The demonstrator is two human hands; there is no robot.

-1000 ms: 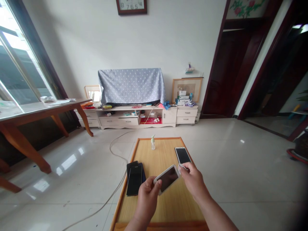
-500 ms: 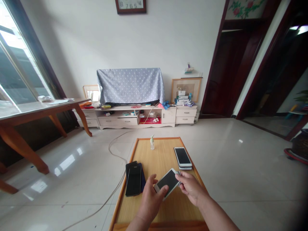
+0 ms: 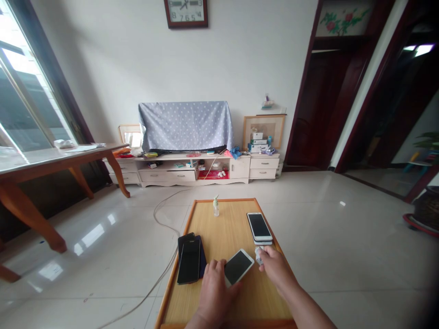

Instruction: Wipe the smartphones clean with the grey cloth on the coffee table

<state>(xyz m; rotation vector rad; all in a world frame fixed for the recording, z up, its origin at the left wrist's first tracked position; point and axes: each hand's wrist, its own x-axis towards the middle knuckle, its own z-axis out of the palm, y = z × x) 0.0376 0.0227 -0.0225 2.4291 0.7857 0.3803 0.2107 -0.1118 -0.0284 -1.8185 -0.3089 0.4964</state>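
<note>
My left hand [image 3: 214,288] grips the near end of a white phone [image 3: 239,266] with a dark screen, low over the small wooden table [image 3: 224,230]. To the phone's right, my right hand [image 3: 275,269] pinches a small white wad [image 3: 258,256], perhaps a wipe. A stack of dark phones [image 3: 189,258] lies at the table's left edge. White phones [image 3: 259,227] are stacked at the right edge. A small spray bottle [image 3: 216,206] stands near the far end.
A white cable [image 3: 161,214] trails across the tiled floor left of the table. A low TV cabinet [image 3: 192,167] with a cloth-covered screen [image 3: 186,124] stands at the far wall. A wooden table [image 3: 51,160] is at the left, dark doorways at the right.
The white phone has come down from a raised tilt to just over the table. My right hand left the phone's far end and now sits beside it with the wad.
</note>
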